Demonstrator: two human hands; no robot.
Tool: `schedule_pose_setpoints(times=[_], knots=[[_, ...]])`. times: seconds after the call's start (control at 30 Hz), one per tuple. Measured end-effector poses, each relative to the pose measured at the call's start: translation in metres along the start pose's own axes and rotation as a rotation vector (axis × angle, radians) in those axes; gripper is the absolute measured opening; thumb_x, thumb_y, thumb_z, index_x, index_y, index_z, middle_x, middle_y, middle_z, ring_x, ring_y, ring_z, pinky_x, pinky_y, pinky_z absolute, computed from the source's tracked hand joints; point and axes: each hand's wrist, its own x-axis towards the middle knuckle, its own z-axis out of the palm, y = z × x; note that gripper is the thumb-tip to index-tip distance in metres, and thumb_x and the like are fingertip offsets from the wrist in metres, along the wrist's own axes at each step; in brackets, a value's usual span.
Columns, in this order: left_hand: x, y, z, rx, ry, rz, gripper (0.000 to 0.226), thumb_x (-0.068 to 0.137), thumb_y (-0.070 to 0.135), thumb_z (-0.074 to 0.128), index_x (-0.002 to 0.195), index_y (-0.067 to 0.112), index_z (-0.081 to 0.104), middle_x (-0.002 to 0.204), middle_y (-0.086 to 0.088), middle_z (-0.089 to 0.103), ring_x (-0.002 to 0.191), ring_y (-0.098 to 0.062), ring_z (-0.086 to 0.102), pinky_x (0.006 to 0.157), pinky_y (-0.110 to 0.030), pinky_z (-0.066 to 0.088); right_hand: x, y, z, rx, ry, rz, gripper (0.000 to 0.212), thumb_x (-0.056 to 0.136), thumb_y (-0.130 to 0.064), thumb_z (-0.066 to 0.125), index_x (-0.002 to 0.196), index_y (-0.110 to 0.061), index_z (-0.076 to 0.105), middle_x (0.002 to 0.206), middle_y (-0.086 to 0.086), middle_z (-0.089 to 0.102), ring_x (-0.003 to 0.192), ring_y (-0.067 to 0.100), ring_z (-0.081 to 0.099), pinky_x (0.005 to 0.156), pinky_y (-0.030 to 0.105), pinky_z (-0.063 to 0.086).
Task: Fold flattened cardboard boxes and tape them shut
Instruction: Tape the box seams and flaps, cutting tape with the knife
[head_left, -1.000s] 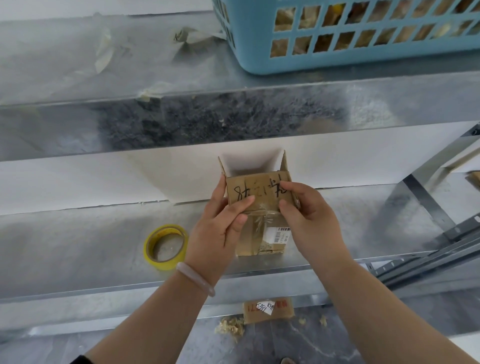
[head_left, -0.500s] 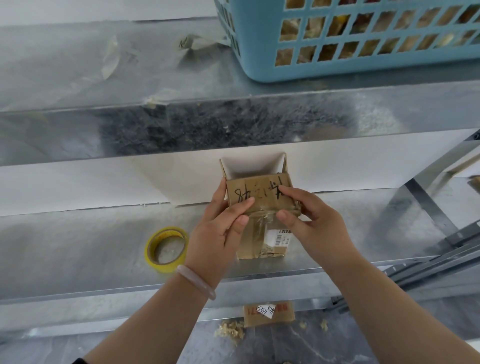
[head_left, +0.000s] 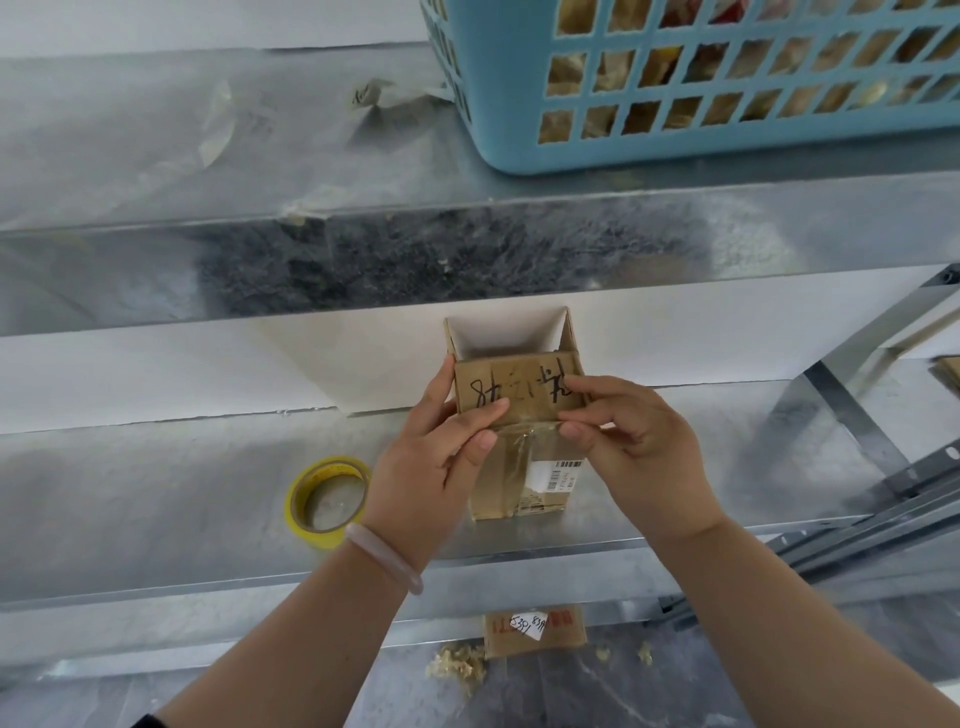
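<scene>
L hand (head_left: 431, 467) grips cardboard box (head_left: 524, 483); R hand (head_left: 639, 447) pinches its handwritten flap (head_left: 519, 395), thumb lower than 1 s ago. Flap nearly folded; tape roll (head_left: 327, 499) left of L hand prob. next.

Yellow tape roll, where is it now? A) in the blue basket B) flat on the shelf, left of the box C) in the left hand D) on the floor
B: the yellow tape roll lies flat on the metal shelf beside the cardboard box, apart from the left hand.

Upright cardboard box (head_left: 519, 410) (top open), shelf-borne, tape roll (head_left: 327, 499) beside
</scene>
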Motion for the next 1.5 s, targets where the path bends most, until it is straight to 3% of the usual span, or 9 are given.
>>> schedule_pose_setpoints(times=[0.13, 0.27, 0.47, 0.8, 1.03, 1.2, 1.3, 1.4, 1.5], knots=[[0.002, 0.009, 0.002, -0.079, 0.005, -0.110, 0.031, 0.094, 0.044, 0.045, 0.124, 0.046, 0.051, 0.156, 0.008, 0.026, 0.135, 0.011, 0.028, 0.100, -0.002, 0.028, -0.006, -0.004, 0.005, 0.047, 0.047, 0.075, 0.015, 0.088, -0.029, 0.071, 0.099, -0.038, 0.072, 0.130, -0.021, 0.060, 0.118, 0.000, 0.057, 0.088, 0.021, 0.053], [0.002, 0.032, 0.018, -0.341, 0.075, -0.331, 0.053, 0.097, 0.031, 0.051, 0.141, 0.041, 0.023, 0.141, 0.016, 0.044, 0.127, 0.014, 0.039, 0.100, -0.008, 0.036, -0.011, -0.015, 0.020, 0.220, 0.028, 0.388, 0.073, 0.077, -0.061, 0.067, 0.141, -0.041, 0.040, 0.139, -0.010, 0.053, 0.122, 0.003, 0.054, 0.099, 0.031, 0.050], [0.002, 0.035, 0.046, -0.446, 0.255, -0.527, 0.067, 0.075, 0.062, 0.064, 0.134, 0.032, 0.049, 0.121, 0.004, 0.064, 0.115, -0.017, 0.059, 0.096, -0.042, 0.050, -0.012, -0.030, 0.041, 0.243, 0.120, 0.498, 0.046, 0.091, -0.032, 0.063, 0.135, -0.031, 0.051, 0.111, -0.018, 0.068, 0.101, -0.005, 0.063, 0.093, 0.026, 0.052], [-0.006, 0.043, 0.047, -0.313, 0.333, -0.550, 0.045, 0.099, 0.033, 0.032, 0.142, 0.026, 0.045, 0.133, 0.011, 0.057, 0.122, 0.000, 0.049, 0.102, -0.017, 0.040, -0.014, -0.026, 0.036, 0.051, 0.113, 0.410, 0.034, 0.105, -0.025, 0.035, 0.129, -0.025, 0.059, 0.100, -0.024, 0.062, 0.095, -0.016, 0.054, 0.073, -0.001, 0.041], [0.004, 0.049, 0.037, -0.354, 0.338, -0.641, 0.047, 0.103, 0.035, 0.028, 0.128, 0.011, 0.060, 0.111, 0.007, 0.065, 0.107, -0.008, 0.059, 0.079, -0.002, 0.040, -0.017, -0.023, 0.033, 0.147, 0.095, 0.462, 0.043, 0.105, -0.038, 0.029, 0.137, -0.024, 0.054, 0.124, -0.007, 0.064, 0.117, 0.009, 0.057, 0.105, 0.037, 0.046], [0.001, 0.054, 0.027, -0.361, 0.277, -0.585, 0.040, 0.103, 0.033, 0.030, 0.141, 0.029, 0.042, 0.114, 0.028, 0.053, 0.114, 0.003, 0.048, 0.081, 0.005, 0.032, -0.010, -0.032, 0.024, 0.200, 0.030, 0.527, 0.041, 0.106, -0.040, 0.028, 0.134, -0.032, 0.056, 0.121, -0.011, 0.066, 0.116, 0.008, 0.058, 0.097, 0.027, 0.048], [-0.006, 0.051, 0.013, -0.337, 0.111, -0.413, 0.057, 0.097, 0.038, 0.045, 0.142, 0.053, 0.013, 0.130, 0.023, 0.053, 0.115, 0.006, 0.048, 0.098, -0.010, 0.037, -0.007, -0.043, 0.011, 0.283, -0.084, 0.540, 0.043, 0.104, -0.046, 0.030, 0.145, -0.041, 0.042, 0.137, -0.021, 0.052, 0.126, 0.000, 0.046, 0.081, 0.003, 0.034], [-0.019, 0.038, 0.004, -0.240, 0.157, -0.406, 0.061, 0.091, 0.028, 0.064, 0.140, 0.047, 0.034, 0.121, 0.020, 0.061, 0.113, -0.001, 0.058, 0.097, -0.035, 0.050, -0.007, -0.043, 0.002, 0.383, -0.175, 0.421, 0.047, 0.103, -0.031, 0.043, 0.149, -0.040, 0.035, 0.146, -0.021, 0.044, 0.130, -0.005, 0.043, 0.095, 0.008, 0.040], [-0.029, 0.046, -0.006, -0.623, 0.353, -0.644, 0.045, 0.093, 0.021, 0.060, 0.134, 0.037, 0.052, 0.115, 0.017, 0.065, 0.105, -0.007, 0.064, 0.079, -0.039, 0.059, -0.018, -0.040, -0.007, 0.022, -0.169, 0.188, 0.058, 0.097, -0.026, 0.058, 0.148, -0.040, 0.034, 0.149, -0.020, 0.039, 0.134, -0.004, 0.037, 0.109, 0.021, 0.040]])
